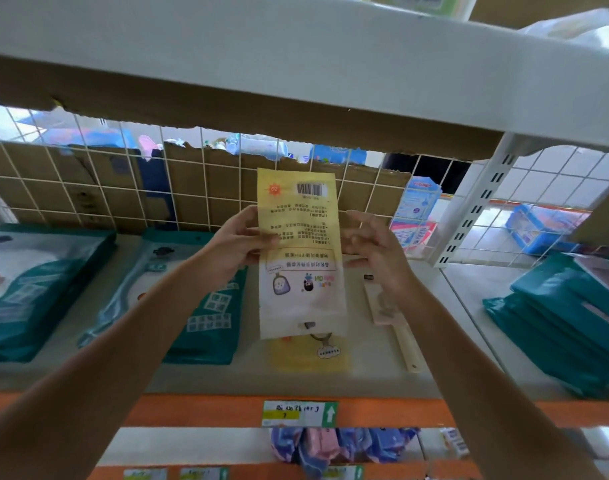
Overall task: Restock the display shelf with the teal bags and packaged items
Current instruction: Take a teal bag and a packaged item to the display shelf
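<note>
The small print on the held packet [301,254] is too fine to read. The fingers of the left hand [237,242] are hidden behind it. The right hand [372,247] is blurred, and I cannot tell whether it touches the packet. A second packet [310,356] lies mostly hidden beneath. The teal bag [36,289] and teal stack [566,323] are cut off by the edges. The tag [299,414] is illegible. Cardboard [105,188] hides most goods [254,145] behind it.

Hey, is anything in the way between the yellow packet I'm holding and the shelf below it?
Nothing in the air. A second yellow packet lies flat on the shelf right under the held packet.
</note>
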Available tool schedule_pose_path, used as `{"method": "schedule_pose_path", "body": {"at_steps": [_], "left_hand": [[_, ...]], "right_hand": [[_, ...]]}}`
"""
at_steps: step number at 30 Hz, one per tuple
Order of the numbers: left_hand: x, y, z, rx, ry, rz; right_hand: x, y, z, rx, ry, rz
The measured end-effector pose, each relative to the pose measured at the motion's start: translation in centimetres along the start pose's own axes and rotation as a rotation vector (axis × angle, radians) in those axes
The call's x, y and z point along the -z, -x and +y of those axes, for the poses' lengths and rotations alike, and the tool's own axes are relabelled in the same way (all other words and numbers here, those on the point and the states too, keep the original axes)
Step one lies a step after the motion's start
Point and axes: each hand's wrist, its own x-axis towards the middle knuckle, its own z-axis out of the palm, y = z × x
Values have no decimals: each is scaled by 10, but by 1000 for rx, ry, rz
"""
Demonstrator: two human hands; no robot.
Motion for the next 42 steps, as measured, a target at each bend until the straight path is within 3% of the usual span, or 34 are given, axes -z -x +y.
{"method": "schedule_pose_path", "body": {"at_steps": [4,9,14,16,21,24,27,30,32,36,39,42], "left_hand": [[-3,-4,4,22,78,42],[-16,-9,3,109,130,194],[-38,-9,6,157,169,232],[-46,-9,7,166,172,240],[-57,-6,11,151,194,267],[-54,-8,6,14,-149,300],[-45,-5,2,-320,-620,373],[-32,-1,7,-629,-1001,256],[-29,-3,15,-744,-1265,145],[-32,-10,26,-661,-1437,-34],[-34,-9,30,-400,-1316,-175],[-35,-8,28,-290,-1195,-236]], "right_hand": [[7,15,20,69,227,-187],[-8,35,23,93,741,-268],[-36,45,13,14,582,-327],[-41,45,14,36,589,-277],[-32,39,22,87,738,34],[-19,38,18,83,682,136],[-1,36,9,51,566,163],[15,35,-1,65,496,93],[20,35,-8,87,483,9],[23,33,-18,156,421,-69],[22,32,-21,168,364,-72],[22,32,-20,197,276,-27]]}}
